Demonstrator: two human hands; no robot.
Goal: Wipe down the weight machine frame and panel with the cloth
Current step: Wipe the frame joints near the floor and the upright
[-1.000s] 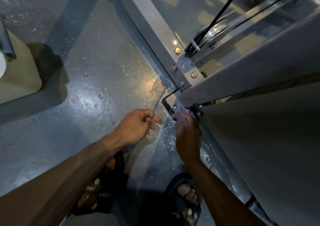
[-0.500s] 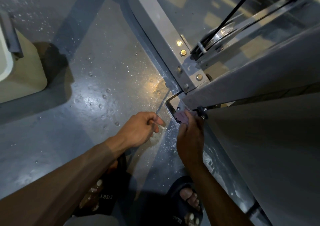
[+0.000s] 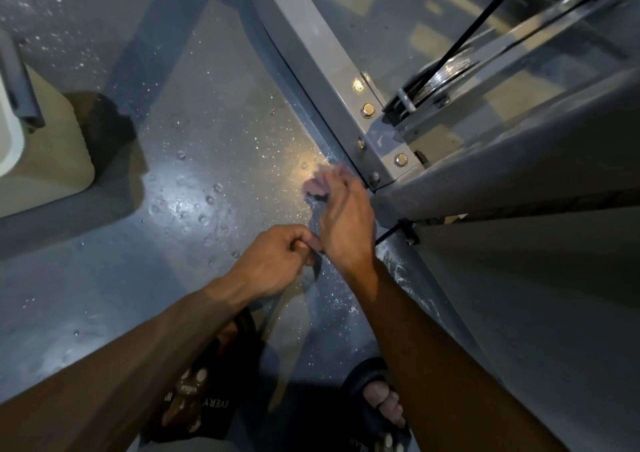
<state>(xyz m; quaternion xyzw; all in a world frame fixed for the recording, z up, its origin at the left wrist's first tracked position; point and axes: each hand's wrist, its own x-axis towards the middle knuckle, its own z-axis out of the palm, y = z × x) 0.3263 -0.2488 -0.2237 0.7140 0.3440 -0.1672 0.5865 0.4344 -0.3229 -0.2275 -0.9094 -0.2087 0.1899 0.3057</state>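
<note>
Two hands are working low beside the weight machine frame [image 3: 322,60], and the biggest change is in the right hand [image 3: 343,223]: a second ago it was tucked under the corner where the grey panel [image 3: 502,174] meets the frame, and now it is swinging up and leftward, off that corner. The pinkish cloth [image 3: 317,183] is riding with it, bunched in the curled fingers [image 3: 341,180] and blurred by the motion, just left of the bolted joint [image 3: 400,159]. The left hand [image 3: 277,261] is hardly shifting; its fingers are closing in a pinch on a thin dark strip [image 3: 313,223] running up beneath the right hand. Judging by this, the corner pass is ending and the stroke is heading onto the frame's lower edge.
</note>
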